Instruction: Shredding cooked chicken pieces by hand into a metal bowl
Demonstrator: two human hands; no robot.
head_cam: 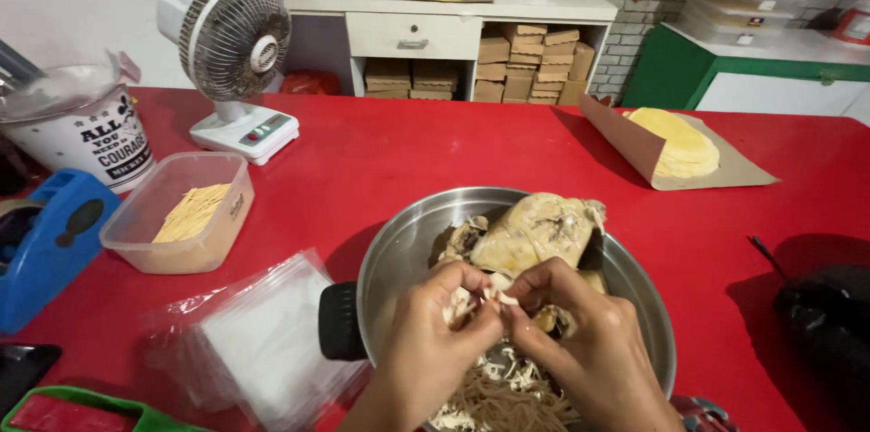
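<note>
Our left hand (433,328) and right hand (580,341) pinch pale meat strips (480,291) together, hiding part of the shiny round steel pan (399,251) beneath, wrists cut off.

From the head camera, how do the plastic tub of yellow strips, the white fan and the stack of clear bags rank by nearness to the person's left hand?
1. The stack of clear bags, just left of the left hand.
2. The plastic tub of yellow strips, farther left and back.
3. The white fan, at the table's far left edge.
</note>
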